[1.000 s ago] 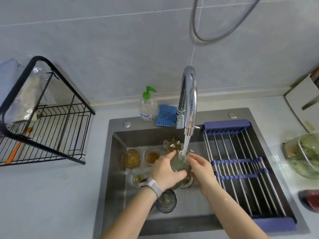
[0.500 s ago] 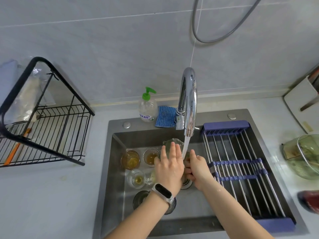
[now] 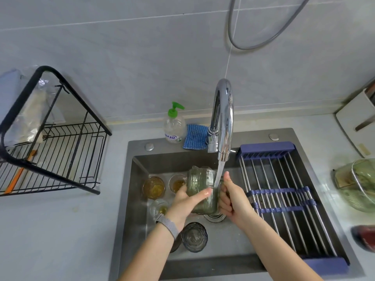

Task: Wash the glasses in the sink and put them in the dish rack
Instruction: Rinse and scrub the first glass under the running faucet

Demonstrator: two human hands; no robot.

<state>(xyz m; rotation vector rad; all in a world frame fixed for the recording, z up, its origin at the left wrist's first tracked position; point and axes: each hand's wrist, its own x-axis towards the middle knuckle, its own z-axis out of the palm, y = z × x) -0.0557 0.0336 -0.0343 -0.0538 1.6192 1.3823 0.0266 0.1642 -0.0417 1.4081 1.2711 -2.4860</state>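
A pale grey counter [image 3: 50,230] carries a dark steel sink [image 3: 233,240] below a grey tiled wall [image 3: 132,57]. Nearest the person, at 6 o'clock in the basin, a dark ribbed glass [image 3: 194,236] stands upright on the sink floor. Just above it, at the centre, both hands hold a green ribbed glass [image 3: 199,187] on its side under the running water: the left hand [image 3: 185,201] curls round its body, thumb laid across the front, and the right hand [image 3: 233,197] grips its right end in a fist with the thumb raised. At 9 o'clock of the hands, three glasses with amber dregs stand on the sink floor: a small one [image 3: 160,207], a wide one [image 3: 153,187] and another small one [image 3: 177,184]. At 3 o'clock a roll-up rack [image 3: 284,199] with blue bars spans the sink. Farther back, at 12 o'clock, rises the chrome tap [image 3: 222,118], with a blue cloth [image 3: 194,136] and a soap bottle [image 3: 174,126] at 11 o'clock. The black dish rack [image 3: 60,142] stands well apart at 9 o'clock on the counter.
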